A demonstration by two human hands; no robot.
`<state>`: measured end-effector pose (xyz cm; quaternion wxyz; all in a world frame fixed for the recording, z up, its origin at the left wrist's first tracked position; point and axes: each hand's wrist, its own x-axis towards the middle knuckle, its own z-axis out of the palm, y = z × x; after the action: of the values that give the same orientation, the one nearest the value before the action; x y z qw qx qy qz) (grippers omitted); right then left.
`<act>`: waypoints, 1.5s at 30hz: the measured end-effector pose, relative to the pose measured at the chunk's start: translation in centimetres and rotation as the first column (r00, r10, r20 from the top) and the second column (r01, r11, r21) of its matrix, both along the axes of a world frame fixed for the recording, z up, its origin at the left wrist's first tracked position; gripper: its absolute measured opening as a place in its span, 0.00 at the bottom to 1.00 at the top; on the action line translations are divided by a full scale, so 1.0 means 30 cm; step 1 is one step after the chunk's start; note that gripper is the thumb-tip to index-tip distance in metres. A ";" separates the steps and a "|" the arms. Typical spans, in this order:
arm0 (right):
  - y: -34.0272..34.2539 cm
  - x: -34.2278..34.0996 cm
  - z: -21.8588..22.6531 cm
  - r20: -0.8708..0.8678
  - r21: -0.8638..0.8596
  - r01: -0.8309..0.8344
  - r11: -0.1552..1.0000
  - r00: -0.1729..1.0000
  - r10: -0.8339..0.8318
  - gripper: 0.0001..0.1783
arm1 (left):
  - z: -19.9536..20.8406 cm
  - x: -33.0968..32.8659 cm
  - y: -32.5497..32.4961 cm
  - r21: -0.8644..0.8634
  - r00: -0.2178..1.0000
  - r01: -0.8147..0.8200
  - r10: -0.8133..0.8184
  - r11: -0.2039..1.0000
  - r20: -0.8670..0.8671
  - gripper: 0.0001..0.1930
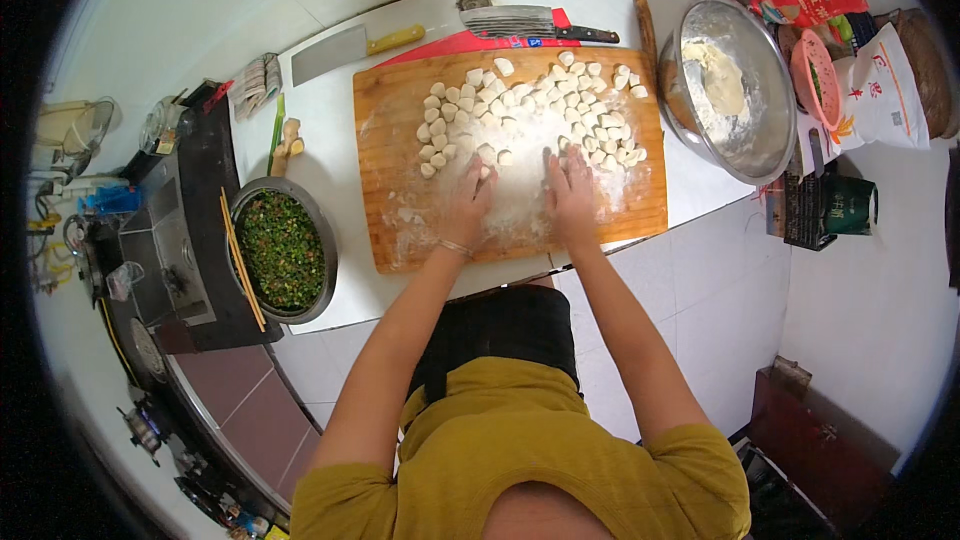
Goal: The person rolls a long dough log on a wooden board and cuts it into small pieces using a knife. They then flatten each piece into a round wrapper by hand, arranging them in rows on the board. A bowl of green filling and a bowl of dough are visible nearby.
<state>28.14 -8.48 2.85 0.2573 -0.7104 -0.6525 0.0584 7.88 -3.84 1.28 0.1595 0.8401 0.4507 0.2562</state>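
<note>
White dough pieces (508, 98), upper centre, on board (385, 140). My left hand (466, 205): at dough, hold unclear. Right hand (573, 198): loosely spread.

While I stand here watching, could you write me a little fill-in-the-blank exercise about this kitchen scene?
1. The small dough pieces lie on a floury wooden ____.
2. The chopped mix beside the chopsticks is mostly ____ in colour.
3. From the person's side, the black-handled knife lies to the ____ of the yellow-handled knife.
4. The left hand and right hand are both palm ____.

Missing words: board; green; right; down.
</note>
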 end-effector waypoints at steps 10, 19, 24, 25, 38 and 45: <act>-0.029 -0.129 0.004 -0.189 0.067 -0.091 0.994 0.977 0.102 0.28 | 0.011 -0.023 -0.055 -0.256 0.990 -0.054 0.085 0.965 0.111 0.23; -0.077 -0.095 -0.008 -0.154 0.066 0.003 0.998 0.988 0.007 0.25 | 0.034 -0.017 -0.046 -0.422 0.991 -0.016 0.069 0.906 0.112 0.15; -0.102 -0.071 0.002 -0.130 0.085 0.020 0.996 0.992 -0.009 0.21 | -0.002 -0.049 -0.064 -0.463 0.981 0.010 0.080 0.886 0.175 0.12; -0.107 -0.068 0.002 -0.123 0.096 0.029 0.995 0.992 -0.017 0.21 | 0.010 -0.043 -0.064 -0.466 0.983 -0.024 0.105 0.884 0.149 0.13; -0.127 -0.031 -0.031 -0.184 -0.027 0.133 0.991 0.974 -0.135 0.23 | 0.047 0.030 -0.091 -0.388 0.972 -0.217 0.236 0.896 0.002 0.18; -0.121 -0.015 -0.035 -0.201 0.008 0.134 0.991 0.971 -0.130 0.24 | 0.018 0.039 -0.071 -0.381 0.990 -0.130 0.142 0.916 0.005 0.15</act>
<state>27.69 -12.11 1.80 0.3324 -0.7400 -0.5752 0.1053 9.04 -5.98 1.82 0.3080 0.7558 0.5463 0.1884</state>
